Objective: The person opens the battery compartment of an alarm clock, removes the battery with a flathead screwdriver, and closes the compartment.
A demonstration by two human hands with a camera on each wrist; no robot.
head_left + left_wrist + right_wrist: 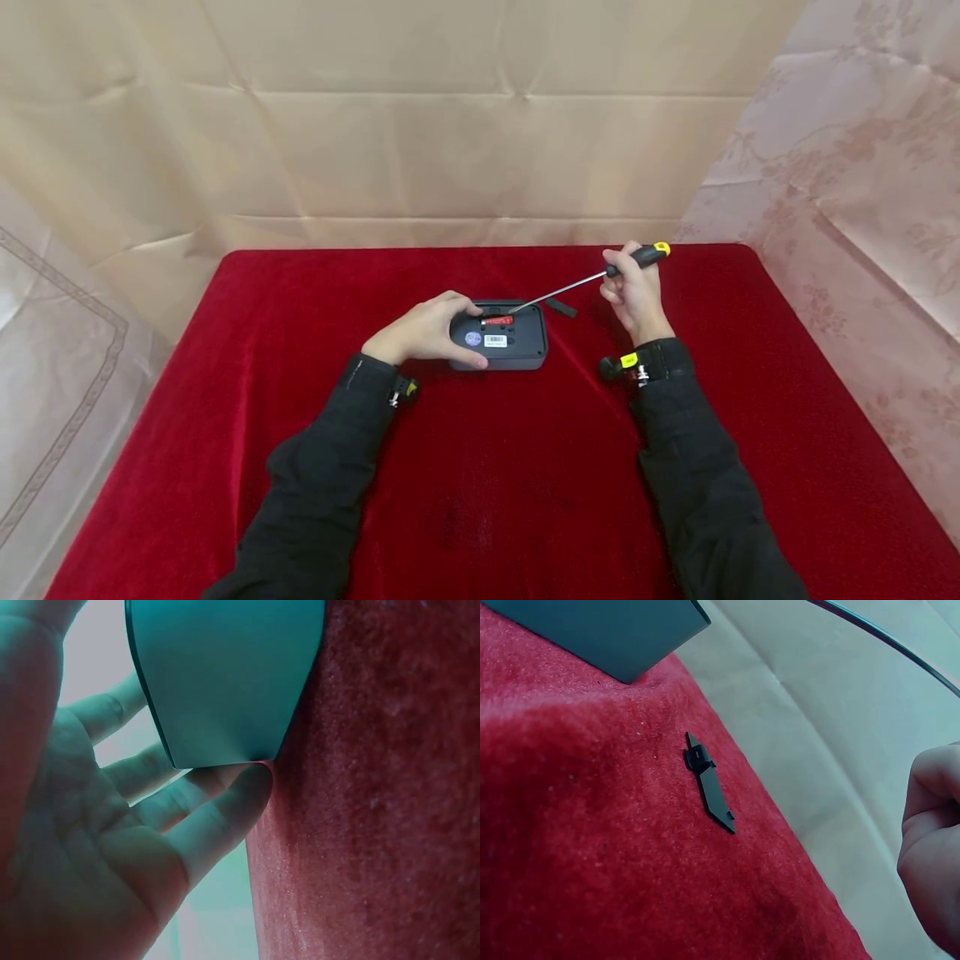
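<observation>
We see a bench draped in red velvet, with creased beige cloth hung behind it and a pale flowered cloth at the right. On it lies a dark grey device, back up, its open compartment holding a red battery. Our left hand grips the device's left end. Our right hand clasps a screwdriver, its tip at the compartment. A small black cover lies just beside the device.

Red cloth, grey device, yellow-capped black screwdriver
</observation>
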